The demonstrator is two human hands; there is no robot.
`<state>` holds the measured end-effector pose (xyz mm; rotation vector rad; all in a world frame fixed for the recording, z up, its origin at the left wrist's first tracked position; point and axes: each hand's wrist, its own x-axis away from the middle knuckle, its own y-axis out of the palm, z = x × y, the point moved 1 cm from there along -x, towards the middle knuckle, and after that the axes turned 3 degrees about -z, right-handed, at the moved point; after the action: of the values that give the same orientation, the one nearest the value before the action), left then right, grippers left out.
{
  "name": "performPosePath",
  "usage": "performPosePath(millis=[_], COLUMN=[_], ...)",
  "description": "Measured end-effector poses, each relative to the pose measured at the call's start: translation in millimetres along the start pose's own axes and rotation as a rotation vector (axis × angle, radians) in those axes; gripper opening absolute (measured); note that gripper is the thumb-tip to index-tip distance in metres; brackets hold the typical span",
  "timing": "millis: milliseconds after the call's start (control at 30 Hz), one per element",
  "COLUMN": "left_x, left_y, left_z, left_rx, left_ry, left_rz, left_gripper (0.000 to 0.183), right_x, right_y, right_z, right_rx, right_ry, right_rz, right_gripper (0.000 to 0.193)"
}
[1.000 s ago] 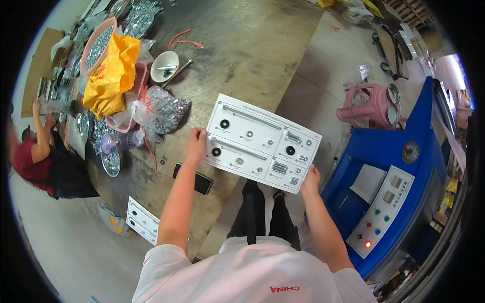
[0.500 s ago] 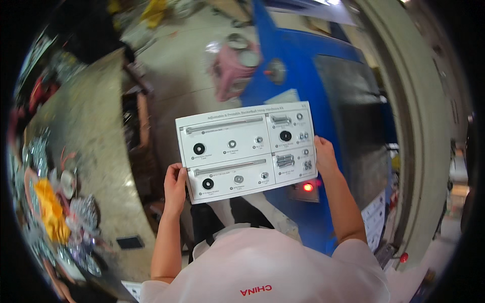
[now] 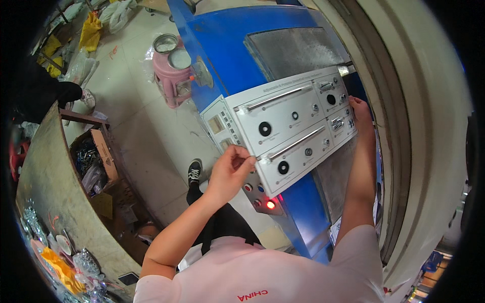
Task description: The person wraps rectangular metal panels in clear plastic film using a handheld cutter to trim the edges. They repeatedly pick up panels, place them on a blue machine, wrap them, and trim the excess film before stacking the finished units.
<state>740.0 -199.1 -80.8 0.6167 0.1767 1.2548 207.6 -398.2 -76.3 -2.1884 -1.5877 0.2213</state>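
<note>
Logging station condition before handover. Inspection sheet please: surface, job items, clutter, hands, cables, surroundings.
Surface: table at lower left, stained.
Job items: white card showing bolts and rings, over the blue machine; contact unclear.
Clutter: yellow bag, clear bag of metal parts, phone, all on the table.
Hands: left hand pinches the card's left edge; right hand holds its right edge.
Cables: nothing seen.
Surroundings: red indicator lit; pink stand; another person's leg.

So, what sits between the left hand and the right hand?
The white card: the left hand pinches its left edge, the right hand holds its right. The head view shows this, with the blue machine behind.
</note>
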Motion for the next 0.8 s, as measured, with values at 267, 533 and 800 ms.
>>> performPosePath(millis=[267,533,800], left_x=[10.7,-4.6,80.0], left_y=[2.8,6.5,61.7], left_z=[17.2,24.5,-9.3], left_rx=[-0.392,-0.092,-0.012], left_ry=[-0.098,-0.320,-0.424], left_rz=[-0.081,-0.166,-0.427], left_gripper=[0.017,0.021,0.025], right_x=[-40.0,24.1,167.7], right_y=[-31.1,-25.2,-88.3], right_z=[39.4,29.1,23.8], right_rx=[-0.313,0.030,-0.033], right_ry=[0.550,0.081,-0.140], right_rz=[-0.280,0.011,0.353], right_gripper=[0.028,0.029,0.030])
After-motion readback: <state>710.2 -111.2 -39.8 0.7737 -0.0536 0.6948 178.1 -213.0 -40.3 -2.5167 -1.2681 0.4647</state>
